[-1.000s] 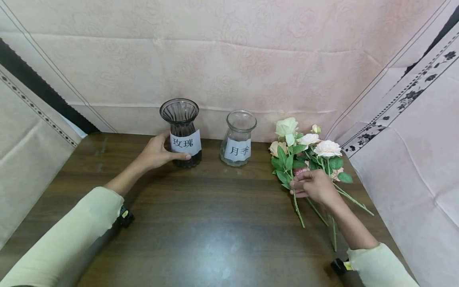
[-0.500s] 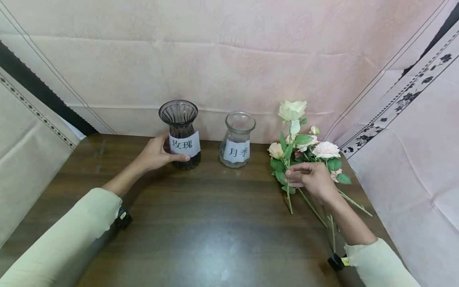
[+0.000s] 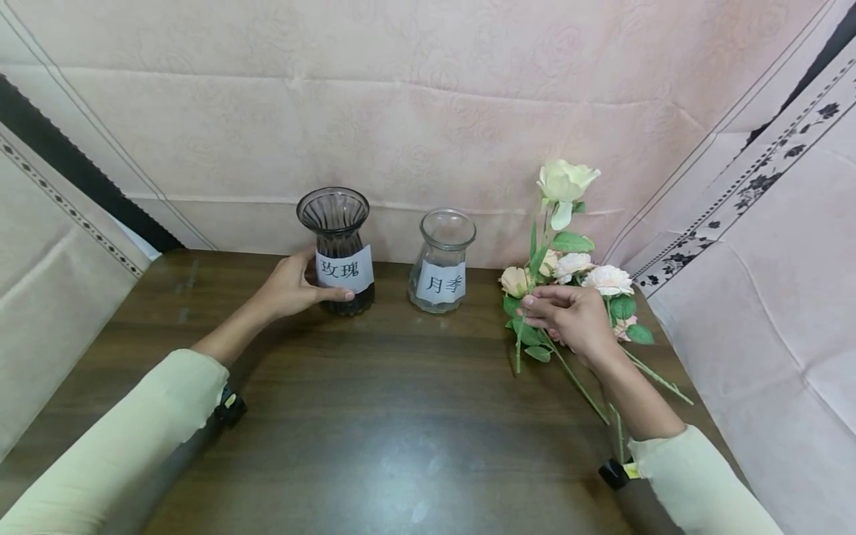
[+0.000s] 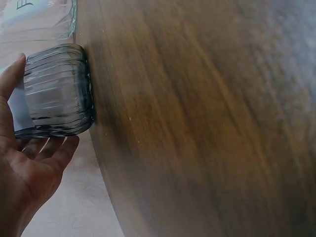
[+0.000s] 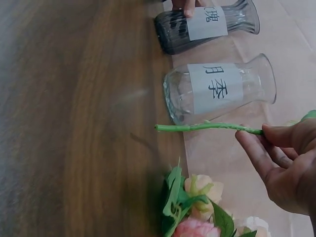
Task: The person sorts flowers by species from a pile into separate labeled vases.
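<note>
My left hand [image 3: 292,286] grips the smoked-glass vase [image 3: 336,236] low on its body, thumb across its white paper label. In the left wrist view the fingers [image 4: 64,153] wrap under the ribbed vase [image 4: 59,91]. My right hand [image 3: 576,319] pinches the stem of a pale cream-green rose [image 3: 567,182], which stands nearly upright above the other flowers. The right wrist view shows thumb and fingers on the green stem [image 5: 212,127], its cut end free. Beside the smoked vase stands a clear glass vase [image 3: 444,260], also labelled.
Several artificial flowers [image 3: 608,280], pink, peach and white with green leaves, lie at the right of the wooden table [image 3: 374,416], their stems [image 3: 658,375] pointing toward the front. A pale patterned cloth [image 3: 428,96] hangs behind and along both sides.
My right hand has raised the cream-green rose from the bunch, tilting it upright and shifting slightly left. The left hand stays on the smoked vase.
</note>
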Motion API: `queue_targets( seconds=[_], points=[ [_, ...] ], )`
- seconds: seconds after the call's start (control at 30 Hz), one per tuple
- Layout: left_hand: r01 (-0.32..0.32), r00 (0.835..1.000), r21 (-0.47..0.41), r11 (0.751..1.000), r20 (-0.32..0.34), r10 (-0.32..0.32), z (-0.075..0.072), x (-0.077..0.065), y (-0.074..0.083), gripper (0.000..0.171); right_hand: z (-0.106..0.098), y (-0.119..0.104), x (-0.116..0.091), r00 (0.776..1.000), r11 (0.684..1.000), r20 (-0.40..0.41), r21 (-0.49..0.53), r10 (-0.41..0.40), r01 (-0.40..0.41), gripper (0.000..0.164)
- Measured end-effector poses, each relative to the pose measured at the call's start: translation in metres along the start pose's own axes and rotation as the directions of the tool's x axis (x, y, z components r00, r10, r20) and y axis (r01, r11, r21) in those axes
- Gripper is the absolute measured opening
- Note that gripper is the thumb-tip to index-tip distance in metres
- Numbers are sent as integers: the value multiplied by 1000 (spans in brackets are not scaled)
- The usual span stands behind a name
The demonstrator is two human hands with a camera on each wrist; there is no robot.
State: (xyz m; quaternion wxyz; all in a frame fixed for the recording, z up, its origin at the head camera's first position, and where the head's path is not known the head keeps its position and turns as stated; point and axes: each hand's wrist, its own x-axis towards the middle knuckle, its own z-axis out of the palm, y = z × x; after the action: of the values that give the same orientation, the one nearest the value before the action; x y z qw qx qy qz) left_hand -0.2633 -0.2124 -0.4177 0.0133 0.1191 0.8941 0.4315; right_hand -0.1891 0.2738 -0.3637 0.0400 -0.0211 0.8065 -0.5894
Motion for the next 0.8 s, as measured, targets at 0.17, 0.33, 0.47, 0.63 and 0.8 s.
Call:
queue_targets(
  seconds=[0.17, 0.33, 0.47, 0.63, 0.8],
  points=[
    [-12, 1000, 2, 1000, -2, 12, 0, 0, 0, 90, 5, -10, 5, 999, 999, -19, 42, -26, 27, 45],
    [-12, 1000, -7, 1000, -4, 12, -1, -1, -1, 86, 12, -17, 11, 993, 985, -42, 127, -112, 116, 39],
    [-12, 1000, -5, 1000, 0, 12, -1, -2, 0, 85, 18, -20, 16, 983, 960, -75, 217, -165, 178, 35],
    [-23, 1000, -2, 1000, 4, 23, 0, 0, 1, 85, 27, -26, 20, 971, 928, -101, 287, -215, 236, 30],
    [-35, 999, 3, 999, 0, 35, 1, 1, -1, 83, 36, -33, 25, 956, 889, -149, 354, -253, 291, 28]
  ],
)
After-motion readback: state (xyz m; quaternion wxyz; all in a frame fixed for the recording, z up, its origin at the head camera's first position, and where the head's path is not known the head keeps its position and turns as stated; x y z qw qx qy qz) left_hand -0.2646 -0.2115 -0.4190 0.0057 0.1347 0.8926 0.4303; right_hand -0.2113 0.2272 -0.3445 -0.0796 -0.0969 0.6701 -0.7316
